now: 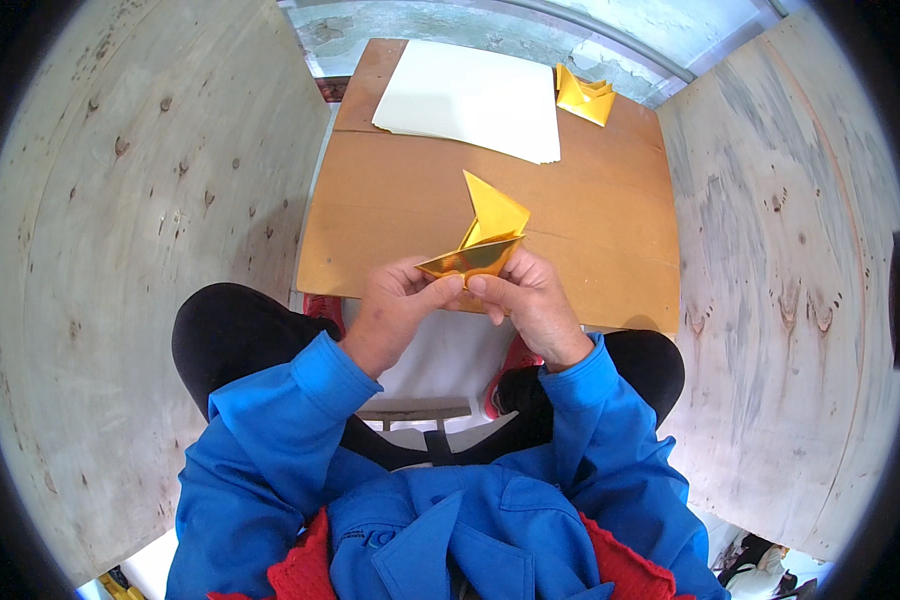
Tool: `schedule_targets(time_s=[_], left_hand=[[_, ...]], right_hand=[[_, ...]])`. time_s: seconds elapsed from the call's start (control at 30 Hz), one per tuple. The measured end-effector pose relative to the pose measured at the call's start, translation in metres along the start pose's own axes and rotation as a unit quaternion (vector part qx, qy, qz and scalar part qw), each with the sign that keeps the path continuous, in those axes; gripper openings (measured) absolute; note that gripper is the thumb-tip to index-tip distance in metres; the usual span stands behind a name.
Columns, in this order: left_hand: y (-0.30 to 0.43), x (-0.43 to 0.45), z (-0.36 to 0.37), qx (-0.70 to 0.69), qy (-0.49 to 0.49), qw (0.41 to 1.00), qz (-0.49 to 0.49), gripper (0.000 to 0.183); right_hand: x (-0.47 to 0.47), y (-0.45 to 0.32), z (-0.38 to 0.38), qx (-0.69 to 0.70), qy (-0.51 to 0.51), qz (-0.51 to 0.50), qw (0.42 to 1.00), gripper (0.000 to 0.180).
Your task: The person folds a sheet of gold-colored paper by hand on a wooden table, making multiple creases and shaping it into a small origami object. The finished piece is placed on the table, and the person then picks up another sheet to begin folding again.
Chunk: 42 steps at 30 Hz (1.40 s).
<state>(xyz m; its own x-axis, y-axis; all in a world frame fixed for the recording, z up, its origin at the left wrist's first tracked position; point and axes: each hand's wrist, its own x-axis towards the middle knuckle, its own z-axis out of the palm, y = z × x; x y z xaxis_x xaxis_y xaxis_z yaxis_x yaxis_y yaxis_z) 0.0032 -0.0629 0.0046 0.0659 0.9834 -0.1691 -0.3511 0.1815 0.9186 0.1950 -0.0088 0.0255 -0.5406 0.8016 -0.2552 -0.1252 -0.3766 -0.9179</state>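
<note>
A sheet of shiny gold paper, folded into pointed flaps (493,208), is held over the near edge of the wooden table (420,176). My left hand (401,304) grips its lower left side, with the thumb pressed near the bottom fold. From the other side my right hand (532,296) pinches it, the two thumb tips almost touching. One tall flap points up and away from me. The fingers behind the paper are partly hidden. Several folded gold paper pieces (586,99) stand together at the table's far right.
A stack of white paper sheets (472,97) lies at the back of the table. Pale wooden panels rise at the left (157,225) and right (780,247). My knees are on both sides of the table's near edge.
</note>
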Motion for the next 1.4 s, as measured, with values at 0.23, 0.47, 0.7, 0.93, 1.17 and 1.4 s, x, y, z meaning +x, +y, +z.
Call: schedule_targets(time_s=[0.23, 0.47, 0.7, 0.93, 1.17, 1.4], left_hand=[[-0.003, -0.001, -0.005, 0.006, 0.016, 1.0, -0.006, 0.02], [-0.003, -0.001, -0.003, 0.001, 0.019, 1.0, -0.01, 0.017], [-0.002, -0.002, -0.005, -0.017, 0.042, 0.999, -0.006, 0.017], [-0.001, -0.002, -0.005, 0.01, 0.046, 0.999, 0.014, 0.022], [-0.002, -0.003, -0.005, 0.032, 0.042, 0.999, 0.012, 0.025], [0.001, 0.005, -0.005, -0.117, 0.006, 0.993, 0.002, 0.03]], right_hand=[[0.0, -0.003, 0.007, -0.017, -0.027, 0.008, 0.999, 0.032], [-0.002, -0.007, 0.002, 0.024, -0.041, 0.016, 0.999, 0.034], [-0.001, -0.005, -0.005, 0.017, -0.009, 0.017, 1.0, 0.029], [-0.001, -0.009, -0.008, 0.022, -0.001, 0.019, 1.0, 0.022], [0.002, -0.005, -0.015, 0.038, 0.027, 0.0, 0.999, 0.011], [0.005, 0.002, -0.014, 0.017, 0.057, -0.069, 0.996, 0.018]])
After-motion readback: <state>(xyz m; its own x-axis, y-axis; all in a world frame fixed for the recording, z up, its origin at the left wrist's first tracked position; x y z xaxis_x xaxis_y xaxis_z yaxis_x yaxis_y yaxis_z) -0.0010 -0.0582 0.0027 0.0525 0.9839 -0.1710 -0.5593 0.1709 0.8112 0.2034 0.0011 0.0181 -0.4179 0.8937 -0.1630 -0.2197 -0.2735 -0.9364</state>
